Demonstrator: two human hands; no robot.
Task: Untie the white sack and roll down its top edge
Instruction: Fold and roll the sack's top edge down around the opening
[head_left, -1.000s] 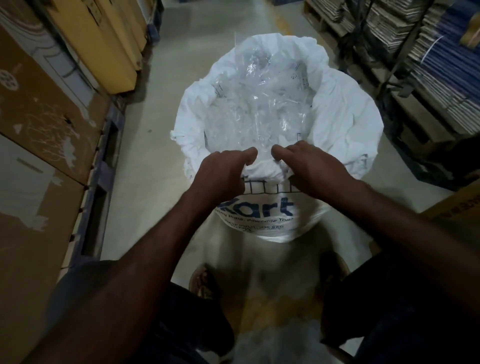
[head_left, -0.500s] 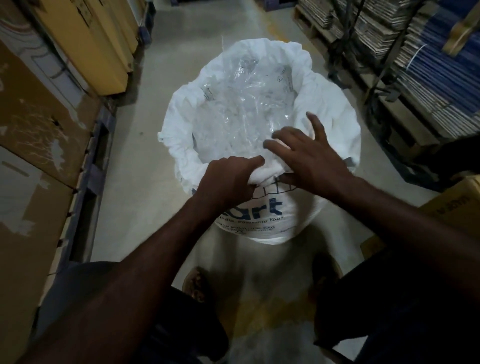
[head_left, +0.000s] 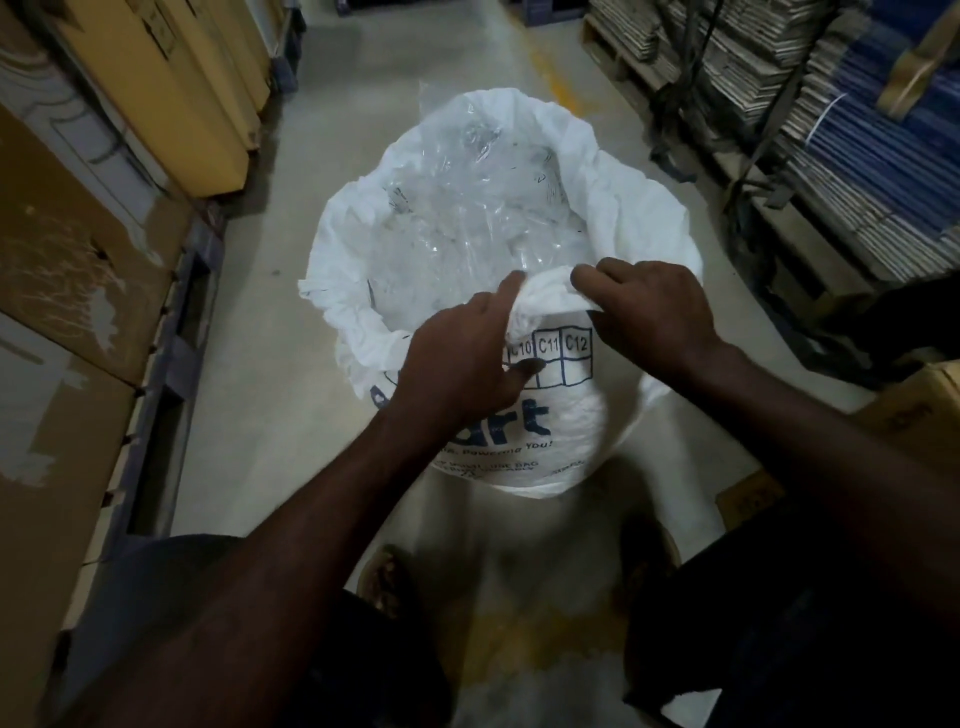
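Between the stacks on both sides, we see the sack (head_left: 566, 431) standing on the floor (head_left: 270, 415), its mouth wide open. Its top edge is folded over all around. Clear plastic (head_left: 467, 228) fills the inside. Our left hand (head_left: 462, 364) and right hand (head_left: 649, 306) both pinch the near edge, fingers curled around the white cloth. Half a second ago the right hand lay flat with fingers spread; now it grips the fold, and printed boxes C10, C11, C12 show below it. Boxes (head_left: 78, 249) crowd the left, and a pallet (head_left: 810, 156) of flat card crowds the right. Floor stays open beyond the sack.
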